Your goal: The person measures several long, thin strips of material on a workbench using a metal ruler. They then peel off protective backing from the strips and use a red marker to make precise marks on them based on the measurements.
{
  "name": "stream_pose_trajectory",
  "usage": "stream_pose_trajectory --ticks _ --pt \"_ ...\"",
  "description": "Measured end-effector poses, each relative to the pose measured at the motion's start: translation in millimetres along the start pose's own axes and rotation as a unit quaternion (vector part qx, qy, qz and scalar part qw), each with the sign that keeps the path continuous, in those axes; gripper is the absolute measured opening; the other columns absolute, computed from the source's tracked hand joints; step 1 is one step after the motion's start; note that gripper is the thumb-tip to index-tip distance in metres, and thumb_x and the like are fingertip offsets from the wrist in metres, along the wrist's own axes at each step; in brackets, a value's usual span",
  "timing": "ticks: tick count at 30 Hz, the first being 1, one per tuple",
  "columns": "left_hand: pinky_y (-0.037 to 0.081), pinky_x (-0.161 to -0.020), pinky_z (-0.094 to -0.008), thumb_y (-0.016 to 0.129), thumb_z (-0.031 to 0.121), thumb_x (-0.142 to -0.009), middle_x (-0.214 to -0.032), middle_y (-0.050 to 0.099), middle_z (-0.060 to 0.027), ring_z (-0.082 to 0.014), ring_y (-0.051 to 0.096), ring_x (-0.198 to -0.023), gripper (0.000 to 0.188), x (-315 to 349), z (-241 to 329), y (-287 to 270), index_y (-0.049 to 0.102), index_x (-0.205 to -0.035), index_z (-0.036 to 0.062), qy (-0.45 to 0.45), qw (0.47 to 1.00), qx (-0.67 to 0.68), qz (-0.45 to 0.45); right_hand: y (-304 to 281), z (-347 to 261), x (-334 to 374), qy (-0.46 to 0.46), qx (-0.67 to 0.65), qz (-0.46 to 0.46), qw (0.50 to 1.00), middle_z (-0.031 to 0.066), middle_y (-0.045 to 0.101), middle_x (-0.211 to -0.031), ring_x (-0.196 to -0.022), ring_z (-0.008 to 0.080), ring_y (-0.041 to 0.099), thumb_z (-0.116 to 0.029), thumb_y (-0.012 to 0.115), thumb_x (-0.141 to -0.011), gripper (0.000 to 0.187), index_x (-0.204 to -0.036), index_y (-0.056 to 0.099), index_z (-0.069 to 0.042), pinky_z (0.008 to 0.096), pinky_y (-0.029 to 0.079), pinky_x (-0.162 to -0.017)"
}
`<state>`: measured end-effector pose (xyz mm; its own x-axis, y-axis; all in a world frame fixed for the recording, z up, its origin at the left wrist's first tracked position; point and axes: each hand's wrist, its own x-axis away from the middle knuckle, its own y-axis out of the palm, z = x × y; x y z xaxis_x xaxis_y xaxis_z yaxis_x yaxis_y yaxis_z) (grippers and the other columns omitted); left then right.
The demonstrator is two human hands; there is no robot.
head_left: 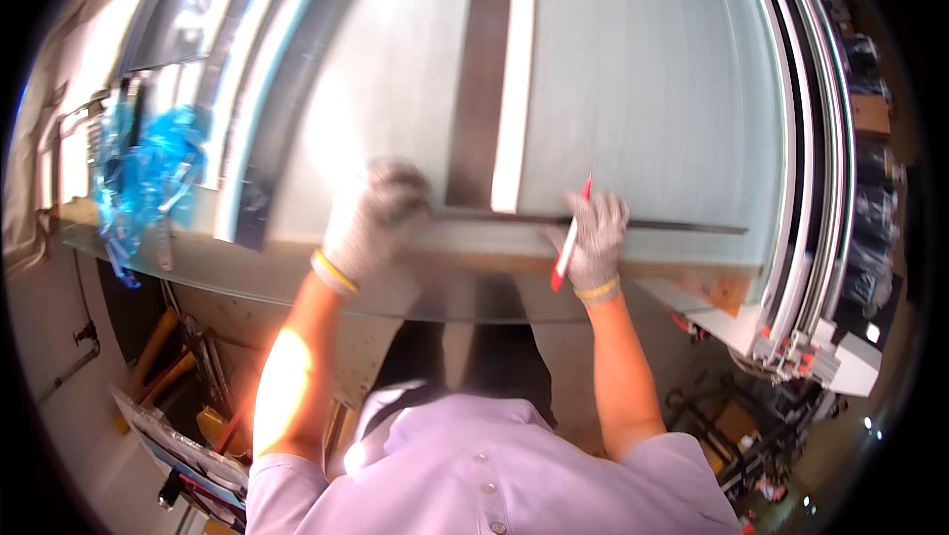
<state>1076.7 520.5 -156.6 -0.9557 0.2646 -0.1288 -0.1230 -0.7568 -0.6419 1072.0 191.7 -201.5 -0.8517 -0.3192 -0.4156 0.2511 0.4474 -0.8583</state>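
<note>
My right hand, in a grey knit glove with a yellow cuff, is closed around a red-and-white pen that slants up and to the right. Under its fingers runs a long thin dark strip, lying crosswise near the front edge of a glass-topped table. My left hand, gloved the same way, is at the strip's left end. Motion smears its fingers, so whether they grip the strip does not show. Between the hands, a long white strip beside a dark band runs away from me.
Crumpled blue plastic film hangs over the table's left edge, near long pale and dark strips. A metal rail borders the right side, with a white end piece. Tools and boards stand below left.
</note>
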Motion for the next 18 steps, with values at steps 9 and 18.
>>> stream_pose_trajectory --ticks 9,18 --pt "0.055 -0.078 -0.0430 0.074 0.017 -0.081 -0.086 0.070 -0.0153 -0.0338 0.069 -0.081 0.031 118 72 -35 0.070 -0.109 0.0060 -0.283 0.927 -0.223 0.103 18 -142 -113 -0.265 -0.157 -0.151 0.939 0.0112 0.062 -0.106 -0.105 0.0315 0.060 -0.015 0.068 -0.083 0.026 -0.109 0.066 -0.010 0.0517 0.040 -0.107" --pt "0.054 -0.077 -0.0446 0.075 0.032 -0.088 -0.085 0.072 -0.0182 -0.0361 0.071 -0.079 0.037 117 -63 -117 0.071 -0.109 0.0014 -0.410 0.837 -0.134 0.336 138 -231 -219 -0.060 -0.096 -0.132 0.985 0.0173 0.051 -0.152 -0.141 0.0408 0.046 -0.016 0.050 -0.097 0.049 -0.146 0.050 -0.013 0.0552 0.029 -0.119"
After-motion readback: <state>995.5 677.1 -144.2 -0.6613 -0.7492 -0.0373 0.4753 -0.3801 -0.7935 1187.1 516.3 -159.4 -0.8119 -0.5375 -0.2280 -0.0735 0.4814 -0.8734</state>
